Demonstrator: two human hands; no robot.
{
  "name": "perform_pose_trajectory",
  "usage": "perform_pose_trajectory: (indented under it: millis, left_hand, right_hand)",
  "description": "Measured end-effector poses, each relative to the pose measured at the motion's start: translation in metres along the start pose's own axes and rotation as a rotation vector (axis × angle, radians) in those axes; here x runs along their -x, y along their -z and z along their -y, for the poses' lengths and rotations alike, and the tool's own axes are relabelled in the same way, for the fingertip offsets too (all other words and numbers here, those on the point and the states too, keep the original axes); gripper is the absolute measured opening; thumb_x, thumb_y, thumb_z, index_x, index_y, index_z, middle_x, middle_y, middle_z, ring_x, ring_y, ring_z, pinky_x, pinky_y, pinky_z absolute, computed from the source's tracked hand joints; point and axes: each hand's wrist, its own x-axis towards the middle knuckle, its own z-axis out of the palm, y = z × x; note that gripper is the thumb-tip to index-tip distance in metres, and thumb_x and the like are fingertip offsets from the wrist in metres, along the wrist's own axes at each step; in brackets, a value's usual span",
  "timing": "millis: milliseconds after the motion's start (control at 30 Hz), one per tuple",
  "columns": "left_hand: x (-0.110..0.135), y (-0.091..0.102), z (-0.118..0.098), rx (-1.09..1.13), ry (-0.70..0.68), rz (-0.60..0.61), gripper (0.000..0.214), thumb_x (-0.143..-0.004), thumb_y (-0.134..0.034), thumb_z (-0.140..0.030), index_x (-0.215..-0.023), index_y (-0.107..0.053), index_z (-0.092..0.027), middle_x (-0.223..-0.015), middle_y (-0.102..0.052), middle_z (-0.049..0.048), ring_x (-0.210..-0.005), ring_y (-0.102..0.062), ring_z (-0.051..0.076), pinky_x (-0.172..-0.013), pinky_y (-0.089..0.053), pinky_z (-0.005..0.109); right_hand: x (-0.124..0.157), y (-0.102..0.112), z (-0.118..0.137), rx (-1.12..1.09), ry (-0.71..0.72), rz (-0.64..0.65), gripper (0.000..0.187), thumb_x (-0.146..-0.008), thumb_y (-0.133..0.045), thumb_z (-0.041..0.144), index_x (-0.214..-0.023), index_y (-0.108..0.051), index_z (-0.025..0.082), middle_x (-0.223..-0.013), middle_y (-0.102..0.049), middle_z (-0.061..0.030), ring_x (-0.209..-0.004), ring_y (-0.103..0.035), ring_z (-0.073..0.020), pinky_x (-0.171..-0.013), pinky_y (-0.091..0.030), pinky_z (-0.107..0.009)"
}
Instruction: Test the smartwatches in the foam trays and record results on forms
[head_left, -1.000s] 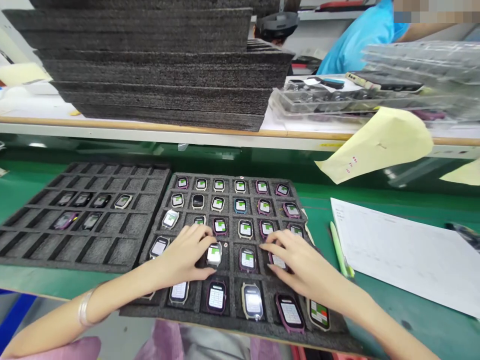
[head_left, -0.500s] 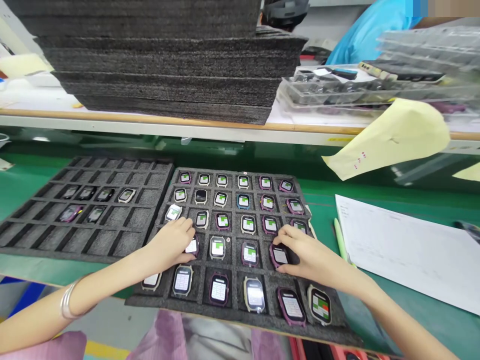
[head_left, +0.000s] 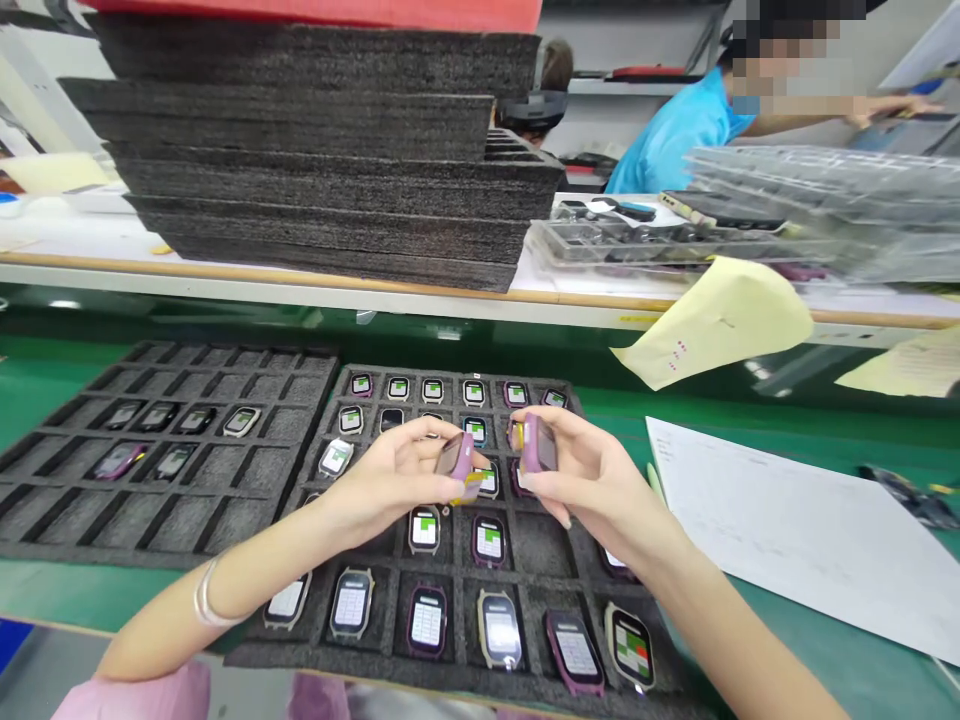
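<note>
My left hand (head_left: pixel 401 465) holds a purple smartwatch case (head_left: pixel 459 460) on edge, with a bit of yellow film or tape below it. Facing it, my right hand (head_left: pixel 589 470) grips a second purple watch case (head_left: pixel 538 445), also tilted so its side shows. Both are raised over a black foam tray (head_left: pixel 544 548) whose pockets hold several watch cases with lit screens, such as a purple-rimmed watch (head_left: pixel 427 620) and a pale-rimmed watch (head_left: pixel 499 628) in the front row. Part of the tray's middle is hidden behind my hands.
Left of it lies another foam tray (head_left: pixel 247 470) with several watches. A tall stack of black foam sheets (head_left: pixel 322 190) stands on the shelf (head_left: pixel 375 285), beside clear plastic trays (head_left: pixel 600 240). White paper (head_left: pixel 795 530) lies at right. A person in a blue shirt (head_left: pixel 675 135) is beyond.
Both hands have lifted a purple watch case from the tray and brought them up close together over its middle. The camera view has tilted upward slightly.
</note>
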Motion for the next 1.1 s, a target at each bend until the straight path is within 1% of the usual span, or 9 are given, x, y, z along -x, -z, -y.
perform_pose_trajectory:
  millis: [133, 267, 367, 467, 633, 767, 867, 967, 1100]
  left_hand:
    - [-0.003, 0.005, 0.009, 0.146, 0.102, -0.077, 0.038, -0.07, -0.075, -0.011, -0.104, -0.061, -0.017, -0.102, -0.071, 0.0107, -0.082, -0.066, 0.014, -0.056, -0.042, 0.016]
    - [-0.006, 0.012, 0.019, 0.131, 0.133, -0.195, 0.047, -0.071, -0.073, -0.007, -0.115, -0.061, -0.019, -0.106, -0.07, 0.0077, -0.065, -0.063, 0.006, -0.054, -0.044, 0.012]
    - [-0.01, 0.013, 0.023, 0.088, 0.138, -0.2, 0.049, -0.07, -0.074, -0.01, -0.117, -0.061, -0.018, -0.107, -0.069, 0.0079, -0.057, -0.062, 0.005, -0.05, -0.046, 0.013]
    - [-0.012, 0.014, 0.023, 0.11, 0.163, -0.138, 0.039, -0.072, -0.073, -0.014, -0.11, -0.064, -0.016, -0.11, -0.067, 0.0102, -0.068, -0.065, 0.009, -0.054, -0.049, 0.015]
    - [-0.011, 0.016, 0.022, 0.22, 0.18, -0.006, 0.023, -0.077, -0.062, -0.015, -0.099, -0.069, -0.01, -0.102, -0.067, 0.0121, -0.078, -0.061, 0.013, -0.069, -0.05, 0.021]
    - [-0.01, 0.02, 0.026, 0.21, 0.222, -0.001, 0.024, -0.081, -0.057, -0.017, -0.103, -0.065, -0.012, -0.097, -0.066, 0.0106, -0.069, -0.062, 0.013, -0.059, -0.048, 0.02]
    - [-0.009, 0.022, 0.029, 0.187, 0.263, -0.003, 0.026, -0.083, -0.055, -0.019, -0.108, -0.061, -0.015, -0.096, -0.064, 0.0087, -0.069, -0.065, 0.016, -0.056, -0.049, 0.021]
    - [-0.006, 0.018, 0.028, 0.135, 0.29, -0.009, 0.031, -0.083, -0.052, -0.018, -0.113, -0.057, -0.016, -0.097, -0.062, 0.0078, -0.072, -0.067, 0.018, -0.057, -0.052, 0.024]
    - [-0.001, 0.007, 0.022, -0.016, 0.181, -0.07, 0.037, -0.082, -0.051, -0.017, -0.119, -0.051, -0.019, -0.096, -0.061, 0.0053, -0.066, -0.064, 0.015, -0.047, -0.05, 0.022]
  right_hand:
    - [-0.001, -0.005, -0.006, 0.036, 0.004, -0.109, 0.05, -0.069, -0.08, 0.02, -0.112, -0.054, 0.019, -0.082, -0.059, 0.0003, -0.046, -0.047, -0.0046, -0.033, -0.038, -0.014]
    - [0.0, -0.005, -0.016, 0.089, -0.05, -0.054, 0.052, -0.071, -0.077, 0.018, -0.116, -0.052, 0.018, -0.083, -0.06, -0.0005, -0.05, -0.054, -0.0078, -0.033, -0.041, -0.014]
    - [0.0, -0.006, -0.02, 0.192, -0.047, -0.046, 0.047, -0.07, -0.075, 0.014, -0.111, -0.054, 0.019, -0.111, -0.061, -0.0076, -0.06, -0.064, -0.0107, -0.038, -0.049, -0.016]
    - [0.0, -0.007, -0.021, 0.235, -0.003, -0.043, 0.044, -0.069, -0.074, 0.01, -0.108, -0.057, 0.02, -0.141, -0.044, -0.0112, -0.065, -0.066, -0.0088, -0.05, -0.056, -0.019]
    - [0.0, -0.005, -0.023, 0.119, -0.12, 0.047, 0.055, -0.071, -0.076, 0.013, -0.119, -0.05, 0.02, -0.105, -0.068, -0.0081, -0.056, -0.063, -0.0106, -0.035, -0.045, -0.014]
    - [0.0, -0.004, -0.022, 0.014, -0.058, 0.083, 0.057, -0.077, -0.073, 0.02, -0.129, -0.047, 0.019, -0.094, -0.069, -0.0082, -0.061, -0.065, -0.0144, -0.04, -0.05, -0.018]
    - [0.001, -0.005, -0.021, 0.027, -0.005, 0.02, 0.045, -0.088, -0.061, 0.028, -0.129, -0.05, 0.016, -0.084, -0.07, -0.008, -0.059, -0.067, -0.0175, -0.04, -0.05, -0.021]
    - [0.003, -0.008, -0.02, 0.072, 0.032, -0.049, 0.036, -0.09, -0.06, 0.032, -0.123, -0.055, 0.016, -0.085, -0.07, -0.0091, -0.053, -0.065, -0.0159, -0.037, -0.046, -0.02]
    - [0.006, -0.011, -0.02, 0.121, 0.051, -0.08, 0.034, -0.089, -0.062, 0.033, -0.119, -0.058, 0.017, -0.087, -0.07, -0.009, -0.049, -0.063, -0.0134, -0.035, -0.043, -0.018]
